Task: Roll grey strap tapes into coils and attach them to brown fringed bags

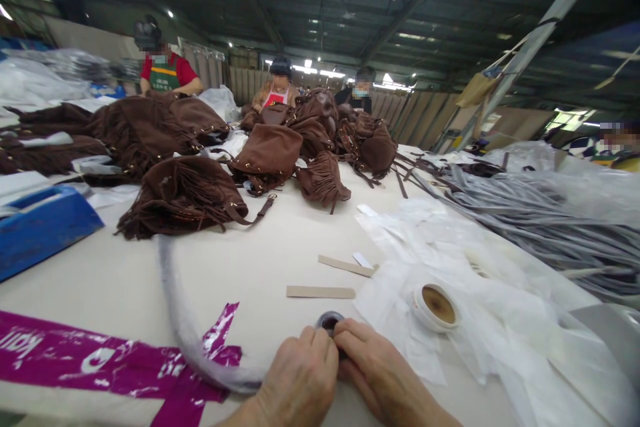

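A long grey strap [183, 333], which looks wrapped in clear film, curves across the white table and runs under my left hand [303, 373]. Its near end shows as a small dark rolled loop [330, 317] just beyond my fingers. My left hand is closed around the strap. Against it, my right hand [377, 367] is closed too, its thumb and fingers pinching at the loop. The fingertips partly hide the loop. Past the hands lie two flat beige strips [320, 292]. To the right stands a round white tub [435, 307] with brownish contents, on white sheets [415, 247].
Brown fringed bags [185, 193] are heaped across the table. A blue holder [45, 227] stands left, near purple printed tape [100, 363]. Grey wrapped straps [540, 227] pile up at right. Several co-workers, one in a green apron [164, 77], are beyond the table.
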Tool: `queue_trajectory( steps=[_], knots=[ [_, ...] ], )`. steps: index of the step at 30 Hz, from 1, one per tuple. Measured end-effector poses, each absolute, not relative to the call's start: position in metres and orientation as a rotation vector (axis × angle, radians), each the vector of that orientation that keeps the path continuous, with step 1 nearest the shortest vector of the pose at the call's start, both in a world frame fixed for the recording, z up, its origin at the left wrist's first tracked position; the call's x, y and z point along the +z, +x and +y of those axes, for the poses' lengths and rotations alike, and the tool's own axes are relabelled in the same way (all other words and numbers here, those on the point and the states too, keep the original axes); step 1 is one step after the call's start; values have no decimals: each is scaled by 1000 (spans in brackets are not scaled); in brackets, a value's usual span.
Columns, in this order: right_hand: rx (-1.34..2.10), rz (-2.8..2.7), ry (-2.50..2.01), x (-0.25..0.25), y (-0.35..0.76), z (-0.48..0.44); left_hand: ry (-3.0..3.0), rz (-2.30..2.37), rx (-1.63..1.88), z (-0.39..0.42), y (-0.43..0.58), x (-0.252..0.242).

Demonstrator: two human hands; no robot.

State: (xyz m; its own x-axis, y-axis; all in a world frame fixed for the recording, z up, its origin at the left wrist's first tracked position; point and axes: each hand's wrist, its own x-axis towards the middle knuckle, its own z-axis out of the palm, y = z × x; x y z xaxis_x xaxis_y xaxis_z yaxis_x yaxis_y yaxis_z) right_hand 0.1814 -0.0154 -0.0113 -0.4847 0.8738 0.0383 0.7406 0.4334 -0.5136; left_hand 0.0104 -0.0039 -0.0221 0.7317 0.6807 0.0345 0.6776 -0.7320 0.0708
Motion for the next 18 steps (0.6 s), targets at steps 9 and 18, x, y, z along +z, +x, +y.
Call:
queue_trajectory(
  steps=[9,18],
  knots=[
    [712,-2508,-1163,4,189,-7,2993,1032,179,3,-6,-20],
    [635,-2493,-1152,-8,192,-6,3064,916,303,12,-21,-17]
  ],
)
